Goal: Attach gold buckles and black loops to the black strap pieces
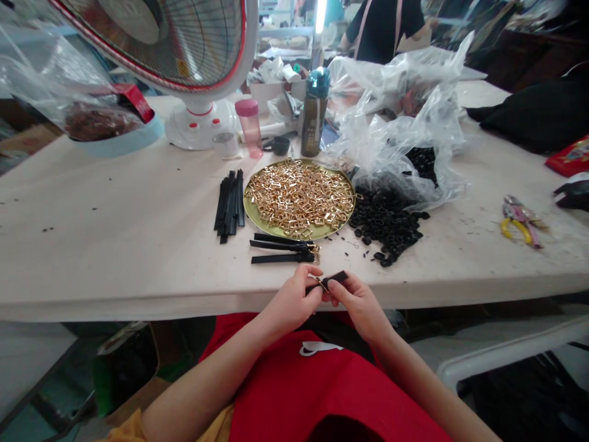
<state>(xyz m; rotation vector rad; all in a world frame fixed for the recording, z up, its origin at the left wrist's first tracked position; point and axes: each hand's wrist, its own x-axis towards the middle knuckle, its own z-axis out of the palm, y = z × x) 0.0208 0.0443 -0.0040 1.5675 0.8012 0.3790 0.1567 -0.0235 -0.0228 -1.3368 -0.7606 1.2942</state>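
Note:
At the table's front edge, my left hand (pixel 297 298) and my right hand (pixel 361 304) meet, both closed in a pinch on one short black strap (pixel 338 277). A small gold buckle shows on the strap between my fingertips, partly hidden by them. Just beyond my hands lie several black straps with gold buckles (pixel 280 259) at their right ends. Behind these stands a round tray (pixel 251 215) heaped with small gold buckles (pixel 301 193). Plain black strips (pixel 229 205) lie stacked left of the tray, and a pile of small black loops (pixel 389 224) lies to its right.
A fan (pixel 200 123), a pink bottle (pixel 249 132) and a dark bottle (pixel 315 116) stand behind the tray. Clear plastic bags (pixel 414 116) drape over the back right. Pliers (pixel 519 224) with yellow and pink handles lie at the right. Another person (pixel 384 31) is at the back.

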